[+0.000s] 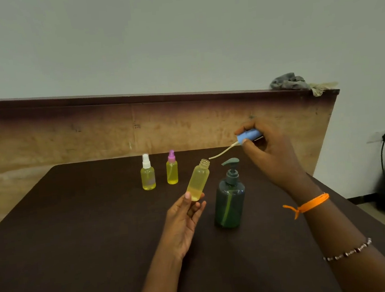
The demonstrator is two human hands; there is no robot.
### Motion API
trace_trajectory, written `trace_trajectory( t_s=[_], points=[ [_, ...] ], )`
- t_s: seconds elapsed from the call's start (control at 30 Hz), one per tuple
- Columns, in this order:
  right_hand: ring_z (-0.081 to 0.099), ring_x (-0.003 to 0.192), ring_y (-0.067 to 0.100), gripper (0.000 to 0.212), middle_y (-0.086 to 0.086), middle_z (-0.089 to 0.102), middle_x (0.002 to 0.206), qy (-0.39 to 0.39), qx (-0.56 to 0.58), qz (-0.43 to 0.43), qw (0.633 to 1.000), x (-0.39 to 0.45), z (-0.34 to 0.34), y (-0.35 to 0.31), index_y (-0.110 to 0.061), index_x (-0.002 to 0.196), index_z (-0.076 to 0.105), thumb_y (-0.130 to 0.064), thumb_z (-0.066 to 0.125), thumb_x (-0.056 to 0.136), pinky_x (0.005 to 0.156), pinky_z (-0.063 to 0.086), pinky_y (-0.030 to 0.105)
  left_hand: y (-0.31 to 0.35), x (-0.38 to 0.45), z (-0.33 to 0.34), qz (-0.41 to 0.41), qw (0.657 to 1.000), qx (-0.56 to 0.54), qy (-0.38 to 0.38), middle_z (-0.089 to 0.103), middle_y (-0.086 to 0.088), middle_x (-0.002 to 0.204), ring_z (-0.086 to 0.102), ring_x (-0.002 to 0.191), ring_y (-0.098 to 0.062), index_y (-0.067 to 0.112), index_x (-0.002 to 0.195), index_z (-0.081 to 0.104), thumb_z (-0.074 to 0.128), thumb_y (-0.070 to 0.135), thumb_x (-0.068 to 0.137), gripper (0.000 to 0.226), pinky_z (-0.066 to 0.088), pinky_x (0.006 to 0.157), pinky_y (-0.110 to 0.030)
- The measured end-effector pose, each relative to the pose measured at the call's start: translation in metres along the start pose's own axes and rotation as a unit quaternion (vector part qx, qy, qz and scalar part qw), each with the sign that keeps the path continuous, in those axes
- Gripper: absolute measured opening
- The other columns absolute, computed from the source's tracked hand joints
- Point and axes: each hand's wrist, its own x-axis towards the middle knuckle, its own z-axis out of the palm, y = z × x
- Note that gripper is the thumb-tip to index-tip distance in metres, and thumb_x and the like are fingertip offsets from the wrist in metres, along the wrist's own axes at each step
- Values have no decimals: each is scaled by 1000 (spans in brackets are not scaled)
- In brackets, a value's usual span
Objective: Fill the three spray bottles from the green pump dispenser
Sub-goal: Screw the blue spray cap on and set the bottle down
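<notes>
The left hand [184,213] holds a small clear plastic spray bottle with an open threaded neck [198,180] by its base, thumb pressed on the near side and fingers curled loosely behind, tilting it so the mouth leans up and to the right; the tilt seems meant to present the opening toward the other hand. The bottle carries pale yellow liquid only in its lower part, so I judge it less full than its neighbours. The right hand [269,149] is raised above and to the right of the neck, its fingers and thumb pinching a blue spray cap [249,136] whose thin pale dip tube [222,152] curves down with its tip just beside the bottle's mouth, apart from it; whether the tube is going in or coming out cannot be told. Just right of the held bottle stands the dark green translucent pump dispenser [230,200], upright on the dark brown tabletop [67,238], close at hand, probably so its spout can reach a bottle's mouth. Farther back, side by side and near each other, stand a white-capped clear spray bottle [147,175] and a pink-capped clear spray bottle [172,169], both closed and largely yellow, set aside as though finished. No brand, label or readable writing shows on any bottle or on the dispenser.
</notes>
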Motion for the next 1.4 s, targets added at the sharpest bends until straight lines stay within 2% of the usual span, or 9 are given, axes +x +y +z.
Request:
trace_trajectory(
  t_s=[0.2, 0.33, 0.47, 0.7, 0.87, 1.03, 1.17, 1.3, 1.4],
  points=[
    [55, 75, 16, 14, 5, 62, 89, -84, -9, -12, 996, 8, 9, 2, -8, 89, 62, -9, 53, 79, 59, 45, 23, 0, 1, 0, -1, 1000, 0, -8, 70, -12, 84, 62, 64, -8, -1, 106, 59, 52, 16, 87, 27, 57, 68, -22],
    [54, 72, 19, 13, 7, 63, 87, -38, -13, -30, 999, 14, 6, -1, -9, 86, 61, -6, 52, 77, 59, 43, 27, 0, 2, -1, -4, 1000, -7, -5, 70, -12, 86, 61, 66, -8, -2, 108, 59, 53, 16, 86, 29, 57, 67, -22],
    [53, 73, 16, 14, 2, 62, 86, -33, -3, -42, 999, 20, 5, -4, -6, 86, 60, -3, 51, 76, 59, 41, 19, 1, 2, -1, -7, 1000, -9, -3, 70, -12, 84, 62, 63, -7, -1, 109, 58, 56, 18, 81, 34, 57, 67, -22],
    [58, 81, 13, 20, -4, 61, 92, -261, -38, 20, 964, 24, 20, 7, -15, 94, 59, 0, 64, 83, 66, 46, 18, 0, 2, 0, -2, 1000, -2, -12, 71, -11, 80, 63, 62, -7, -5, 110, 57, 57, 21, 77, 41, 57, 68, -22],
    [61, 90, 12, 25, -17, 60, 91, -315, -37, 52, 947, 31, 23, 8, -17, 90, 62, 3, 70, 78, 78, 51, 25, 2, 1, 0, -11, 1000, 4, -27, 71, -11, 77, 66, 66, -9, -4, 105, 59, 57, 25, 75, 42, 57, 68, -23],
    [61, 82, 7, 28, -13, 62, 87, -367, -73, 23, 927, 41, 23, 3, -5, 92, 71, 14, 69, 72, 74, 50, 20, 3, -1, 2, -22, 999, 12, -28, 68, -11, 71, 68, 67, -12, -3, 95, 61, 50, 20, 91, 26, 57, 64, -23],
    [58, 75, 16, 9, 6, 67, 85, -383, -136, 20, 914, 43, 25, 3, -8, 87, 71, -8, 73, 78, 65, 45, 29, 4, -2, 1, -10, 999, 20, -32, 70, -11, 71, 69, 68, -14, -3, 96, 61, 55, 19, 84, 26, 57, 66, -23],
    [35, 52, 16, 48, 10, 43, 55, -337, -215, 21, 916, 39, 32, 5, -11, 55, 49, -47, 63, 83, 52, 28, 30, 3, -3, 2, 6, 998, 32, -45, 71, -11, 75, 69, 69, -13, -1, 95, 62, 59, 22, 73, 32, 57, 67, -23],
    [42, 54, 17, 50, 5, 48, 62, -306, -201, 34, 930, 36, 29, -1, -13, 67, 53, -61, 52, 80, 54, 37, 32, 2, -5, 3, 3, 998, 26, -49, 71, -11, 74, 69, 69, -13, 0, 95, 62, 57, 22, 77, 29, 57, 66, -23]
  ],
)
